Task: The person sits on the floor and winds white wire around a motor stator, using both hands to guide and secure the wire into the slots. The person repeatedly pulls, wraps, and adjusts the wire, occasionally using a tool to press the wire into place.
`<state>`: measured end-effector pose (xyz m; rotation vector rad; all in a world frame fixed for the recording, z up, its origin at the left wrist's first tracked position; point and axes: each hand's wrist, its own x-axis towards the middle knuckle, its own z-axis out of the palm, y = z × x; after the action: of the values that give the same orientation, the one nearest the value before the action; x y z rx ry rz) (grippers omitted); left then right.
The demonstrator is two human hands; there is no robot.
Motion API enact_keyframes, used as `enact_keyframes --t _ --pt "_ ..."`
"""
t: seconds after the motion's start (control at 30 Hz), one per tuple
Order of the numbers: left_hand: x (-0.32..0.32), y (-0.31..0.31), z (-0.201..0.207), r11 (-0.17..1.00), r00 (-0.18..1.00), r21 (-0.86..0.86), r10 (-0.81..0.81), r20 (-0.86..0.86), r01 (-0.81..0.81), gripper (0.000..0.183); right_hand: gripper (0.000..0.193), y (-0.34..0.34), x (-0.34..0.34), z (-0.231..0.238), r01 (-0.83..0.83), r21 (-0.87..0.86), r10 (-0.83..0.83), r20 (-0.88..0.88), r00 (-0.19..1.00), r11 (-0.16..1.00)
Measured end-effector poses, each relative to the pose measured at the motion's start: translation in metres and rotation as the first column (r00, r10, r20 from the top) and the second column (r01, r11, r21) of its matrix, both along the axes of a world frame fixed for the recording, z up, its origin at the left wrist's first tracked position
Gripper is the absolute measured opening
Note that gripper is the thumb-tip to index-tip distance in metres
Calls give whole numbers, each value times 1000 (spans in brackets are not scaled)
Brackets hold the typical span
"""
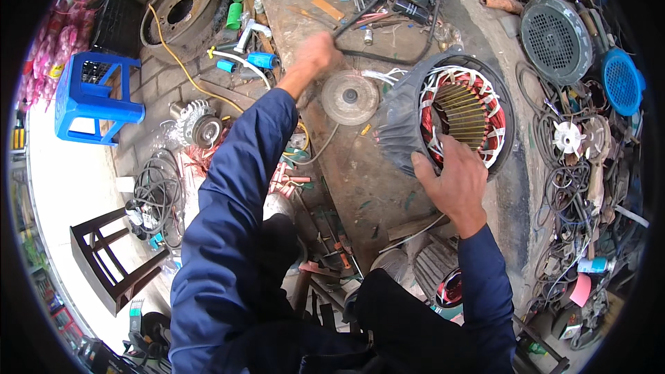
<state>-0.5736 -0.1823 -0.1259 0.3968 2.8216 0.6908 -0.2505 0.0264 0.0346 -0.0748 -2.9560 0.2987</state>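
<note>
A grey, finned electric motor housing (400,119) lies on its side on the workbench, its open end toward me. Inside it, red copper windings (493,131) tied with white lacing ring a slotted core. My right hand (457,180) grips the near rim of this housing, thumb on the outside and some fingertips hidden at the opening. Further off to the left, my left hand (318,55) is closed around a black cable (360,53) that loops over the bench. Beside that hand sits a round metal disc (350,98) with a dark centre. White leads (382,76) come out behind the housing.
A blue plastic stool (100,100) and a large wheel rim (180,10) stand at left. Loose tools and a dark bottle (410,10) lie at the bench's far end. Grey and blue fan covers (557,40) and tangled wires fill the right. A smaller motor (438,270) lies near me.
</note>
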Motion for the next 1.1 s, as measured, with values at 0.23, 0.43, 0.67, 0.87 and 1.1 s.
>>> enact_keyframes --t 0.23,0.43,0.67,0.87,1.1 --pt "-53 -134 -34 962 974 166 225 -33 -217 29 55 1 -3 -6 -19 50 23 -91 996 999" --pt "-87 -164 4 740 898 554 439 31 -381 28 54 0 -3 -5 -17 59 20 -64 998 998" --pt "-112 -69 34 572 796 731 602 -66 -371 28 54 -1 -4 1 -24 39 25 -44 999 999" --pt "-99 -57 -30 973 894 175 208 -397 -148 18 57 -3 -6 6 6 33 -6 3 1000 999" --pt "-67 -106 -107 996 937 68 69 -341 -48 48 54 2 -5 3 4 43 -3 -34 999 999"
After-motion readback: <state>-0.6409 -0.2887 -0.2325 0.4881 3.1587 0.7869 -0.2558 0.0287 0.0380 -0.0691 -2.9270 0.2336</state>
